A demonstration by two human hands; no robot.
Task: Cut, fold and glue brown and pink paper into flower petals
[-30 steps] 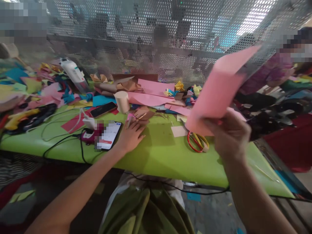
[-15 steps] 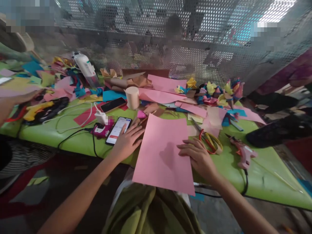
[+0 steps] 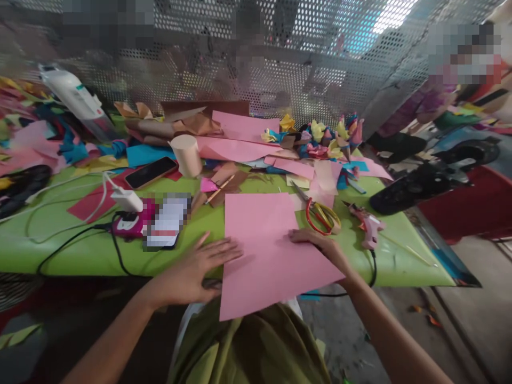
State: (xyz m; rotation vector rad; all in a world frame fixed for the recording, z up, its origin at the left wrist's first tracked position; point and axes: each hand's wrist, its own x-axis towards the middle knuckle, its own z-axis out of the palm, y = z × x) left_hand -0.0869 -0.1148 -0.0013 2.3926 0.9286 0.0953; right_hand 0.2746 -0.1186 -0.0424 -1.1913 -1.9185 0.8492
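Observation:
A sheet of pink paper [image 3: 262, 256] lies over the table's front edge, its near end reaching above my lap. My left hand [image 3: 196, 266] is open, with its fingers stretched out and their tips touching the sheet's left side. At the right edge, my right hand [image 3: 314, 242] grips the paper: the fingertips rest on top while the sheet covers the thumb side. The near right corner rises towards my right wrist. Beyond that hand lie red- and yellow-handled scissors [image 3: 320, 216]. A pink glue gun [image 3: 370, 229] with a black cord sits farther right.
The green table [image 3: 196, 261] carries a phone [image 3: 166, 221], a magenta power adapter [image 3: 134, 218], a dark phone [image 3: 150, 172], a cream paper roll [image 3: 186, 156] and a pencil [image 3: 220, 189]. Paper flowers [image 3: 320, 136] and scraps line the mesh panel. A black bottle [image 3: 400, 189] lies right.
My view has swung right. My left hand has come from beside the phone onto the paper's left edge. The sheet has turned, and its near right corner has lifted over my right hand.

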